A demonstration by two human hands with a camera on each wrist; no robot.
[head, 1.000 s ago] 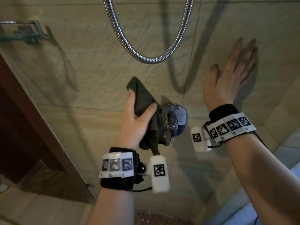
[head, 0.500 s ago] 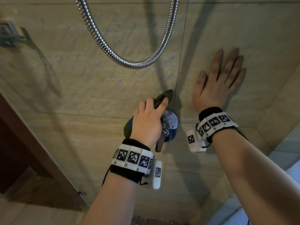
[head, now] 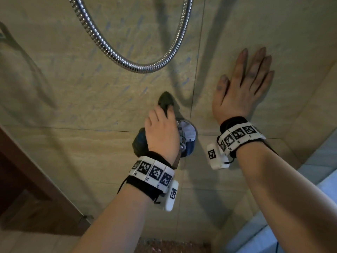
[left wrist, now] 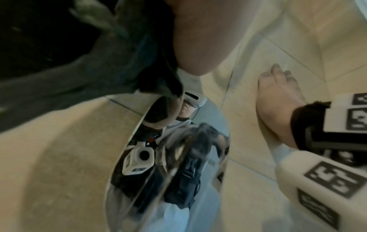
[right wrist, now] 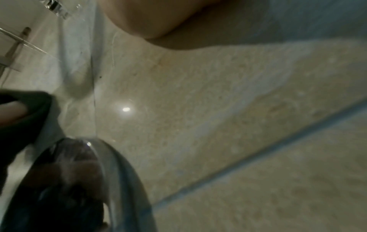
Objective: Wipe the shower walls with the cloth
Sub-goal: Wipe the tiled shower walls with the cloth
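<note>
A dark green cloth [head: 165, 102] is bunched under my left hand [head: 162, 132], which grips it and presses it on the beige tiled shower wall [head: 76, 99] just left of the chrome mixer valve [head: 188, 137]. The cloth [left wrist: 83, 67] fills the upper left of the left wrist view, above the valve's mirror plate [left wrist: 164, 164]. My right hand [head: 242, 84] lies flat on the wall with straight fingers, right of the vertical grout line, and holds nothing. In the right wrist view the cloth [right wrist: 25, 125] shows at the left edge, next to the valve plate [right wrist: 79, 188].
A chrome shower hose [head: 131, 64] hangs in a loop above the hands. A wooden door frame [head: 36, 179] slants down the left. The wall corner [head: 310, 114] and a light ledge [head: 291, 221] lie to the right. The valve handle juts out from the wall beside my left wrist.
My left hand carried the cloth from held off the wall down onto the tile beside the valve. My right hand slid lower and flattened on the wall.
</note>
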